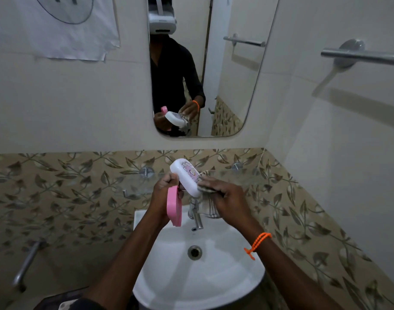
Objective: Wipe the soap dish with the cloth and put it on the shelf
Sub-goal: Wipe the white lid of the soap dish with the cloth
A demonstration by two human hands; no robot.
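Above the white sink (225, 271), the left hand (162, 193) grips the soap dish — its white lid (187, 175) tilted up to the far side, its pink tray (174, 205) hanging open below. The right hand (227, 198) closes its fingers (214, 183) on a striped cloth (206, 185), pressed against the lid's right side, just in front of the glass shelf (236, 175).

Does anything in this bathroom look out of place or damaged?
Only the sheet of paper on the wall at upper left: its bottom edge is ragged and curling. The left hand holds the soap dish while the right hand wipes it with the cloth.
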